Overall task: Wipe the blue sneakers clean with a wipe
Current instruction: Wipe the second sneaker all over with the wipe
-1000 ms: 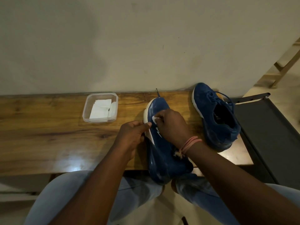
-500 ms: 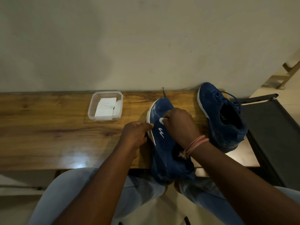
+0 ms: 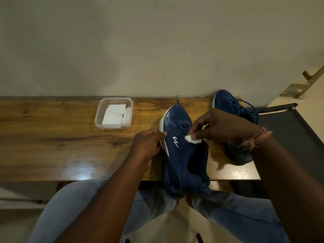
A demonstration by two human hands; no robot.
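Two blue fabric sneakers with white soles sit on the long wooden bench (image 3: 52,137) in front of me: the nearer sneaker (image 3: 180,155) lies between my hands, its heel hanging past the front edge above my knees, and the second sneaker (image 3: 233,111) stands just beside it to the right, against the wall. My left hand (image 3: 149,146) grips the nearer one at the white sole edge, thumb on the upper. My right hand (image 3: 219,127) pinches a small wadded white wipe (image 3: 191,139) between thumb and fingertip, beside the white logo; I cannot tell whether it touches the fabric.

I judge the shoe light and soft in the upper, likely to buckle under pressure, so the stiff sole rim is the place to brace it. The wipe is limp and tiny, and I expect it to slip unless pinched firmly.

A clear plastic tub (image 3: 98,118) holding folded white wipes (image 3: 114,114) stands well apart to the left. My right wrist hides much of the second sneaker. The nearer shoe's far side and its inside are too dark to read, and any dirt is hard to make out in this dim light.
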